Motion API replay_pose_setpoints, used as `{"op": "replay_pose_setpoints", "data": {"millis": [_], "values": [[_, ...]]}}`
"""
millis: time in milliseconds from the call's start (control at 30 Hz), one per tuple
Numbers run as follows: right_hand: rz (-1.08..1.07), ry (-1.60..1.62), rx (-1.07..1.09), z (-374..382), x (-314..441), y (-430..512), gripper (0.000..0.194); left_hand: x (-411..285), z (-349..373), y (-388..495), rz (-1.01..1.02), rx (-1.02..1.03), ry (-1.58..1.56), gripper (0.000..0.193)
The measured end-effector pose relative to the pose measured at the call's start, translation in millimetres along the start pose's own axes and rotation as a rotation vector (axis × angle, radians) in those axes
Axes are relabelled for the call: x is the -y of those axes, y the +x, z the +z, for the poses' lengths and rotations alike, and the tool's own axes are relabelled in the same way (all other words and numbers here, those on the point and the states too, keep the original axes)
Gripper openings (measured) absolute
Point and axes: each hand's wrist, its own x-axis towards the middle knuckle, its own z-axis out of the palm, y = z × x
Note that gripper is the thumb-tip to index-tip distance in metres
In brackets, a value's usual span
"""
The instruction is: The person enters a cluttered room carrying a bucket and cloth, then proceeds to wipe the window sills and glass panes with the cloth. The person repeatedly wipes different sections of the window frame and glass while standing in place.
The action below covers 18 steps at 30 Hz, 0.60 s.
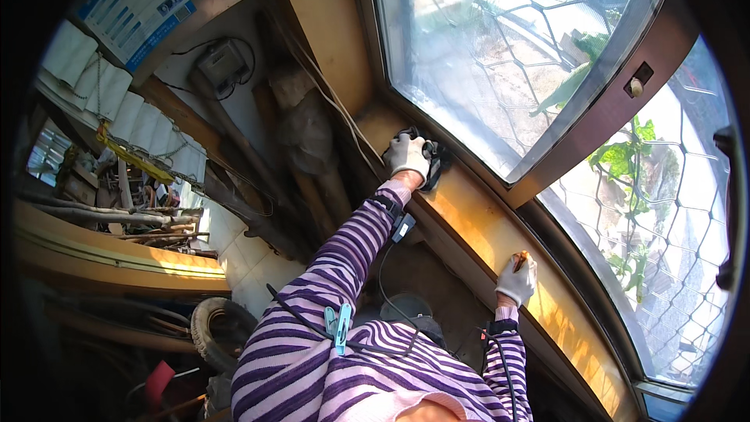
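Observation:
My left hand (405,155), in a white work glove, presses a dark, bunched cloth (435,165) onto the yellow-brown window sill (457,199), close to the corner of the frame. Lower down the same sill rests my right hand (517,281), also gloved, with its fingers curled near the inner edge. An orange-brown patch shows at its fingers; whether it is a held thing or part of the glove or fingers is unclear. Beside the sill stands a glass window sash (480,58) with a brown frame and a small latch (636,87).
Wire mesh (674,199) and green plants lie outside the glass. Cords (345,111) hang by the wall near my left hand. Wooden poles (310,193) lean there beside a small wall-mounted box (221,67). A tyre (217,328) and clutter stand at lower left. A cable runs along my sleeve.

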Motion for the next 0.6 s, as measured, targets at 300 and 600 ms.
{"op": "replay_pose_setpoints", "data": {"millis": [300,600], "values": [[-0.005,0.02,-0.027,1,0,-1,0.019,-13,-14,27,0.011,0.194,0.138,0.033],[0.025,0.059,-0.039,1,-2,-3,0.022,47,-18,118,-0.04,0.221,-0.637,0.018]]}}
